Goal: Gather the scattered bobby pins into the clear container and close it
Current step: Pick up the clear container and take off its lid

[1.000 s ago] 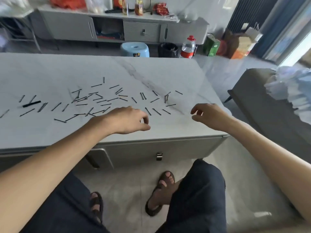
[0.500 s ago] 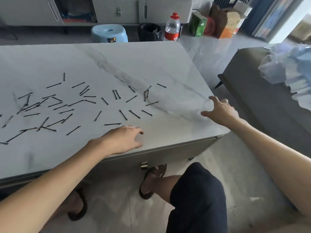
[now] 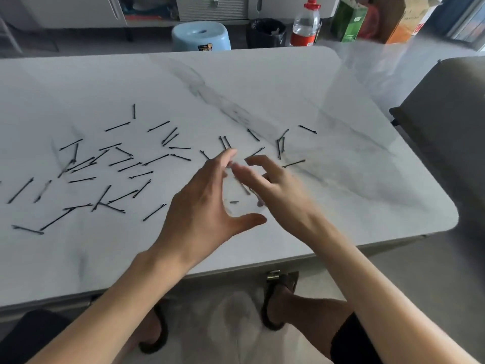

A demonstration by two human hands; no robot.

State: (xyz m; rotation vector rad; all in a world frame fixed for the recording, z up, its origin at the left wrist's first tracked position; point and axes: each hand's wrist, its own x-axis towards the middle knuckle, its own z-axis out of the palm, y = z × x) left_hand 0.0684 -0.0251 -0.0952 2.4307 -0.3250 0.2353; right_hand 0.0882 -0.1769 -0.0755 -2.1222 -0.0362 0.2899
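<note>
Both hands sit close together over the middle-front of the marble bench (image 3: pixel 341 179), w/ something clear and blurred between them, prob the clear container (image 3: pixel 240 195), though its outline is too faint to be sure. Left hand (image 3: pixel 202 206) is spread, thumb stretched toward the right, fingers (image 3: pixel 223 160) curved up and over the clear shape; right hand (image 3: pixel 278 190) faces it, fingers (image 3: pixel 258 164) bent and parted. Neither hand is clenched; whether either one really grips the clear thing I cannot tell, motion blur hides the contact. A short dark bit, maybe one pin, shows through the clear area between the palms. Bobby pins (image 3: pixel 110 177) lie scattered flat on the bench, mostly left of the hands, some crossing each other; a few more lie just beyond the fingertips and to the right, incl. one lone pin (image 3: pixel 307 129) near the far right. Beyond the bench on the floor: a light blue stool (image 3: pixel 200 35), a black bin (image 3: pixel 266 32), a plastic bottle (image 3: pixel 305 23) w/ red cap and label, a green carton (image 3: pixel 349 21). Below the bench edge, the person's sandalled feet.
</note>
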